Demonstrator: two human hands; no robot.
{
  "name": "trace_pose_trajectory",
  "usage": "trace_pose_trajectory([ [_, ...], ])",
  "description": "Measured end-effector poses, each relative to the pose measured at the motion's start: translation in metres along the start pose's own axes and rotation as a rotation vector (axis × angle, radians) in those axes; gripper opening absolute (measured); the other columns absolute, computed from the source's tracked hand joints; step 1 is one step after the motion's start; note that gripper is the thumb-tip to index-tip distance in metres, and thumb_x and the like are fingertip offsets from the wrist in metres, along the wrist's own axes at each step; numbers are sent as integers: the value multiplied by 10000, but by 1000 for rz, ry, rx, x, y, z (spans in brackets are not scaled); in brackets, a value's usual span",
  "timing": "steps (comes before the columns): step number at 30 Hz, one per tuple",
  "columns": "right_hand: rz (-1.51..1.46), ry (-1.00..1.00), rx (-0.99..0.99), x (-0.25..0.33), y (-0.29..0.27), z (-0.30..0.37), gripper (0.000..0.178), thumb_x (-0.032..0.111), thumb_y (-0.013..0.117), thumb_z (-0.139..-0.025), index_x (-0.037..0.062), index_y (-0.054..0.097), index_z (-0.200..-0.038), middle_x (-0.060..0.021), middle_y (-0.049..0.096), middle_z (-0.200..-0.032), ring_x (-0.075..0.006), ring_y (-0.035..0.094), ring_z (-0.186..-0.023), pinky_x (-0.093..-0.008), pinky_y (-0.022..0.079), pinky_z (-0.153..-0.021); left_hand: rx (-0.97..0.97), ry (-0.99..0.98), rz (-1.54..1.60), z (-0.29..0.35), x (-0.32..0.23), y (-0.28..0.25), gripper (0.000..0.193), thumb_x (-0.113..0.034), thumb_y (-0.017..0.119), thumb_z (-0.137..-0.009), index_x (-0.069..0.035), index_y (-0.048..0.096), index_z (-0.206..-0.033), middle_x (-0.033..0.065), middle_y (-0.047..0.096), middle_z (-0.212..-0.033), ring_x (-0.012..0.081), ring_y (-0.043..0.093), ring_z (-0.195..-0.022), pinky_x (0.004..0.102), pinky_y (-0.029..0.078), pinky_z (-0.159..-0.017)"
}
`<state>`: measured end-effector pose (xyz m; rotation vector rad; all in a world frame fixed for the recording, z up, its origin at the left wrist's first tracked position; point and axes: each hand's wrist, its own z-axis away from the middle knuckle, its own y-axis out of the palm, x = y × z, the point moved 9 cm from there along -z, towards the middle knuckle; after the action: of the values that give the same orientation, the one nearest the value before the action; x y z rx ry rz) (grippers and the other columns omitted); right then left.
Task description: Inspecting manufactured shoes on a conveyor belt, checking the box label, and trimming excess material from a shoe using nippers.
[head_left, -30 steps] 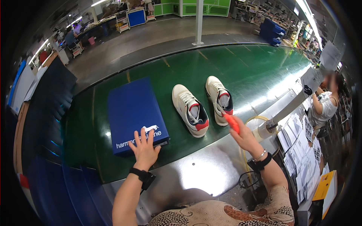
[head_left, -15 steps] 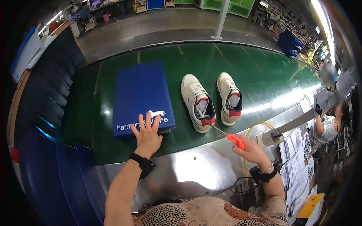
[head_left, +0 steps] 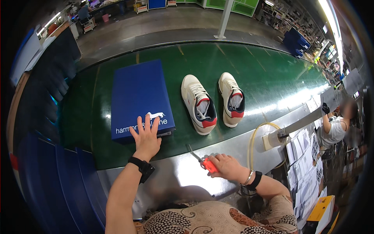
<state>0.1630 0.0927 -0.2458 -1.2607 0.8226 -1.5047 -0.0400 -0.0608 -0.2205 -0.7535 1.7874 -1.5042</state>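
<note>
My left hand (head_left: pixel 146 139) lies with spread fingers on the near end of a closed blue shoe box (head_left: pixel 140 89), over its white print. To the right of the box, a pair of white sneakers stands side by side, toes away from me. The left sneaker (head_left: pixel 194 102) and the right sneaker (head_left: pixel 230 97) have red and navy heels, white laces and pale stuffing inside. Closer to me, my right hand (head_left: pixel 226 167) is closed around a red-orange-handled tool (head_left: pixel 209 165). Its thin metal end, slightly blurred, points toward the box side, apart from the shoes.
A green work surface (head_left: pixel 163 50) carries box and shoes; a metal ledge (head_left: pixel 171 175) borders its near side. On the right are a yellow hose (head_left: pixel 252 142), stacked papers (head_left: pixel 302 156) and a person (head_left: pixel 333 130). Blue panels (head_left: pixel 64 175) stand at the left.
My right hand has drawn the tool away from the left sneaker's heel, leftward and toward me, over the metal ledge. My left hand stays on the box; the whole view has shifted slightly.
</note>
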Motion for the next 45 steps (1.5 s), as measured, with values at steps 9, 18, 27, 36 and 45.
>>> trace_pose_trajectory([
  [9,409,169,-676,-65,-130,-49,509,264,649,-705,183,484,-1179,-150,565,-958,-340,542,-930,-402,422,-822,30,-18,0,0,8,3,761,-226,701,-685,-192,297,-1329,134,199,-1402,388,139,-1296,647,149,-956],
  [18,101,129,32,-91,-77,-115,499,142,532,-753,253,444,-1231,-148,630,-841,-314,614,-811,-402,479,-703,-6,12,31,-1,7,7,781,-249,710,-666,-212,302,-1331,136,209,-1396,393,148,-1292,649,143,-948],
  [27,-124,254,-126,-88,-67,-125,450,115,636,-618,165,571,-1061,-167,624,-855,-324,607,-837,-361,467,-730,-163,43,95,-7,23,-5,764,-264,716,-609,-220,384,-1296,124,306,-1354,373,224,-1265,612,204,-942],
  [36,-671,45,-486,10,-187,-154,385,129,578,-690,57,561,-1068,-127,631,-884,-216,612,-799,-313,471,-715,-196,228,196,-1,21,-7,707,-242,692,-595,-214,441,-1255,86,356,-1333,324,275,-1262,571,216,-945],
  [45,462,-400,-567,193,-153,-225,368,208,602,-712,221,582,-1080,-51,587,-844,-219,587,-824,-374,435,-666,-83,839,52,60,-27,12,359,-208,579,-695,-138,552,-1046,35,503,-1209,184,466,-1085,375,302,-942],
])
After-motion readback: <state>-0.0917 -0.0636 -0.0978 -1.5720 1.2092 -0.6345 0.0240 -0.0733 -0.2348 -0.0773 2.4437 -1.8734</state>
